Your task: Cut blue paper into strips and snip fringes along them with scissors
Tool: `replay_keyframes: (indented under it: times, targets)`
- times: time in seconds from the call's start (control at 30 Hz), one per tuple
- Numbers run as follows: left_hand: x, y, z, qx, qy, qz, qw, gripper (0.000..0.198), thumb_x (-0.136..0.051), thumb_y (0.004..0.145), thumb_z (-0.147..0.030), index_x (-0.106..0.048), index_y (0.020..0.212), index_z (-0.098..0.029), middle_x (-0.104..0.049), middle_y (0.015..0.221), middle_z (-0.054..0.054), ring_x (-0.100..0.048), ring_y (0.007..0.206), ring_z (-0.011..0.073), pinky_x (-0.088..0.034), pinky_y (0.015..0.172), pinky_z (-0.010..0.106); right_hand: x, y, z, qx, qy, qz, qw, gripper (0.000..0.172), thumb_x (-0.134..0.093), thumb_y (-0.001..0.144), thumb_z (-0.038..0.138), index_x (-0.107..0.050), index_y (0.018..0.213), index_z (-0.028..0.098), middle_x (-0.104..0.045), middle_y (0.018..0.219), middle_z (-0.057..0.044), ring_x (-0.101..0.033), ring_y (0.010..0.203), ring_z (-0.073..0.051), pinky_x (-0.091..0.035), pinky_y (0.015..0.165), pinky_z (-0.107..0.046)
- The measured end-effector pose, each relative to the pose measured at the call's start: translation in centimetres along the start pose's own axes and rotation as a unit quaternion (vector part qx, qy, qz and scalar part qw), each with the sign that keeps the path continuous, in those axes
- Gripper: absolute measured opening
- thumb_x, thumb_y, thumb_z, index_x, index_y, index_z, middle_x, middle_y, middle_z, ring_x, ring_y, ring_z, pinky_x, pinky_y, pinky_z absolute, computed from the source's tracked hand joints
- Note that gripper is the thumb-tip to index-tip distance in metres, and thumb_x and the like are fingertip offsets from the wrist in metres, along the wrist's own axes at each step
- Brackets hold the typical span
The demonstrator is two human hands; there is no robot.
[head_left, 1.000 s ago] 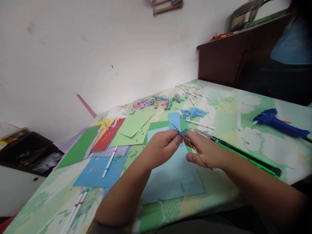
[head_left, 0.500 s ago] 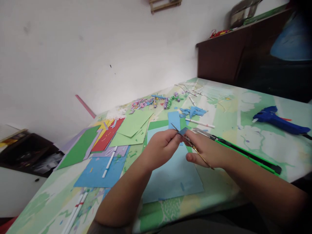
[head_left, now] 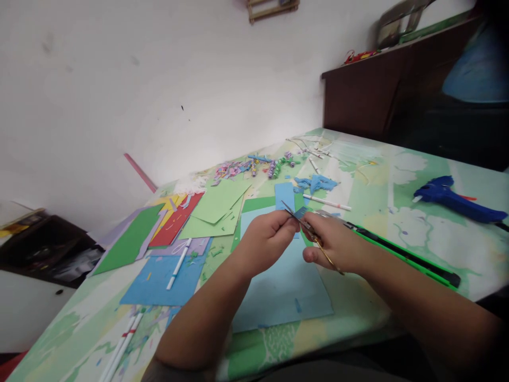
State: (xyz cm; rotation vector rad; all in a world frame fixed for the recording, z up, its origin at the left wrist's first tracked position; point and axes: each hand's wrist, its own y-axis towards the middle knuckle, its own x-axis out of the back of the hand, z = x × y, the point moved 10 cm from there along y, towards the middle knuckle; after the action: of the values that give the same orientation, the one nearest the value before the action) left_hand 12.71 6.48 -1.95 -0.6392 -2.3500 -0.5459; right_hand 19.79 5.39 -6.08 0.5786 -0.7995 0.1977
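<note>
The right hand (head_left: pixel 332 244) has its grip closed around a small pair of scissors (head_left: pixel 325 254), the gold handles angled toward the near right and the thin dark blades pointing far left. The left hand (head_left: pixel 268 239) has its grip pinched, thumb against fingers, beside the blades, grasping what seems to be the edge of a small dark blue piece (head_left: pixel 301 212). That piece sits between the two hands, at the blades; its lower part is hidden by the fingers.

Both hands are above a light blue sheet (head_left: pixel 282 292) at the near side of the desk (head_left: pixel 377 164). Just beyond them lies a blue strip (head_left: pixel 284 194), with fringed blue scraps (head_left: pixel 320 183) to its right and a white stick (head_left: pixel 328 202) on the near side of those. A green utility knife (head_left: pixel 405 255) lies right of the right hand, and a blue glue gun (head_left: pixel 461 202) farther right. To the left are light green sheets (head_left: pixel 218 199), a red sheet (head_left: pixel 175 220) and a blue sheet (head_left: pixel 145 284) bearing another white stick (head_left: pixel 178 265).
</note>
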Motion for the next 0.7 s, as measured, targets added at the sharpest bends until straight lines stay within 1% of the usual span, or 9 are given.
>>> replay_keyframes:
  times: [0.13,0.27,0.33,0.4,0.47,0.53,0.6,0.7]
  targets:
    - [0.0,0.0,-0.1,-0.003,-0.014,-0.010,1.000,0.021,-0.038,0.079,-0.026,-0.053,0.067,-0.017,-0.043,0.047,-0.005,-0.040,0.046,0.0075,-0.034,0.048,0.020,0.0,0.1,0.6,0.020,0.037,0.017,0.999,0.056,-0.028,0.069,0.072,-0.041,0.078,0.018,-0.047,0.061,0.000,-0.040,0.052,-0.012,-0.030,0.049,-0.025]
    - [0.2,0.0,-0.1,-0.003,-0.054,-0.038,0.998,0.027,-0.037,0.081,-0.027,-0.051,0.060,-0.017,-0.044,0.046,-0.006,-0.038,0.043,0.0058,-0.033,0.048,0.019,0.1,0.0,1.0,0.035,0.132,0.024,0.990,0.063,-0.022,0.071,0.072,-0.045,0.090,0.016,-0.052,0.072,-0.003,-0.046,0.060,-0.014,-0.036,0.053,-0.026]
    - [0.3,0.0,0.0,-0.002,-0.075,-0.051,0.996,0.028,-0.037,0.081,-0.027,-0.047,0.056,-0.017,-0.045,0.044,-0.006,-0.038,0.042,0.0053,-0.033,0.048,0.019,0.0,-0.1,1.0,0.038,0.185,0.026,0.982,0.061,-0.022,0.073,0.069,-0.046,0.091,0.016,-0.053,0.076,-0.005,-0.048,0.065,-0.014,-0.039,0.057,-0.027]
    - [0.2,0.0,0.1,0.004,-0.088,-0.060,0.994,0.028,-0.037,0.081,-0.026,-0.046,0.056,-0.017,-0.045,0.043,-0.007,-0.038,0.041,0.0052,-0.033,0.047,0.018,-0.4,0.0,0.8,0.034,0.255,0.031,0.966,0.059,-0.021,0.076,0.066,-0.046,0.092,0.016,-0.056,0.078,-0.006,-0.051,0.070,-0.016,-0.041,0.063,-0.030]
    - [0.4,-0.1,0.5,0.016,-0.094,-0.074,0.993,0.027,-0.038,0.080,-0.027,-0.045,0.056,-0.017,-0.044,0.043,-0.007,-0.038,0.040,0.0052,-0.033,0.046,0.019,-0.8,0.2,0.4,0.026,0.339,0.027,0.940,0.059,-0.017,0.077,0.066,-0.045,0.094,0.017,-0.058,0.078,-0.007,-0.054,0.076,-0.018,-0.041,0.067,-0.032]
    - [0.6,-0.2,0.9,0.028,-0.096,-0.090,0.991,0.026,-0.038,0.080,-0.029,-0.046,0.059,-0.017,-0.044,0.044,-0.007,-0.038,0.040,0.0053,-0.033,0.045,0.019,-0.9,0.4,-0.1,0.018,0.395,0.009,0.918,0.061,-0.015,0.075,0.068,-0.044,0.092,0.018,-0.059,0.076,-0.007,-0.055,0.077,-0.019,-0.042,0.067,-0.034]
    - [0.8,-0.2,1.2,0.039,-0.091,-0.097,0.990,0.024,-0.039,0.079,-0.030,-0.048,0.062,-0.017,-0.044,0.045,-0.006,-0.038,0.040,0.0056,-0.033,0.045,0.020,-1.0,0.5,-0.8,0.004,0.407,-0.006,0.914,0.058,-0.019,0.075,0.068,-0.044,0.089,0.018,-0.060,0.078,-0.008,-0.055,0.077,-0.019,-0.042,0.069,-0.035]
    - [0.9,-0.2,1.5,0.049,-0.075,-0.095,0.991,0.023,-0.038,0.079,-0.032,-0.050,0.066,-0.017,-0.044,0.047,-0.006,-0.039,0.041,0.0060,-0.033,0.045,0.020,-0.9,0.5,-1.5,-0.013,0.374,-0.022,0.927,0.053,-0.026,0.076,0.066,-0.045,0.087,0.017,-0.061,0.077,-0.008,-0.055,0.071,-0.018,-0.043,0.066,-0.034]
